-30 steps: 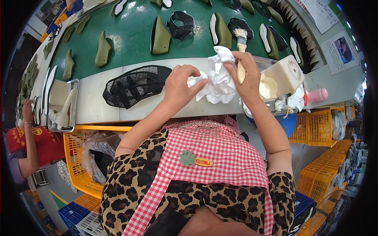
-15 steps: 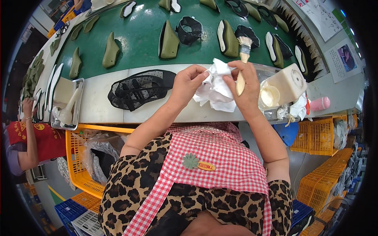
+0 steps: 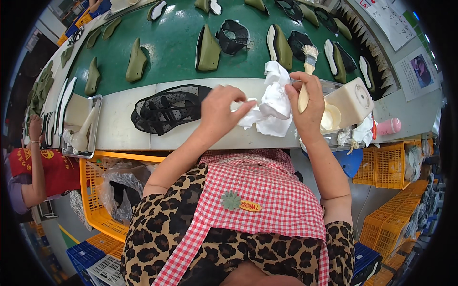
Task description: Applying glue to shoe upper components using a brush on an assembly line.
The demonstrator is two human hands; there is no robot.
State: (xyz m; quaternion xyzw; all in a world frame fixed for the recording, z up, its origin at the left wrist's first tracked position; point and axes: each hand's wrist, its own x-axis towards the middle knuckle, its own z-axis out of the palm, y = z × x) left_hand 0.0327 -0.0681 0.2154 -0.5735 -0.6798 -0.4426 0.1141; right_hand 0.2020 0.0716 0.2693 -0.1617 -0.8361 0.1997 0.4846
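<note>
My right hand is closed round the wooden handle of a flat brush, its pale bristles pointing up and away from me. A crumpled white sheet, cloth or paper, hangs over the bench edge against the fingers of that hand. My left hand is beside the sheet's left end, blurred by motion; a white bit shows between thumb and fingers, and whether it is gripped is unclear. Left of that hand lies a black dotted mesh shoe upper on the white bench ledge.
A white tub of cream paste and a cut-open plastic jug stand at right. Green shoe lasts and black uppers rest on the green belt. A tray, yellow crate and co-worker's arm are left.
My left hand has moved left and slightly down, away from the sheet's middle. My right hand has shifted right with the brush, and the white sheet now spreads wider. Items on the belt have drifted slightly right.
</note>
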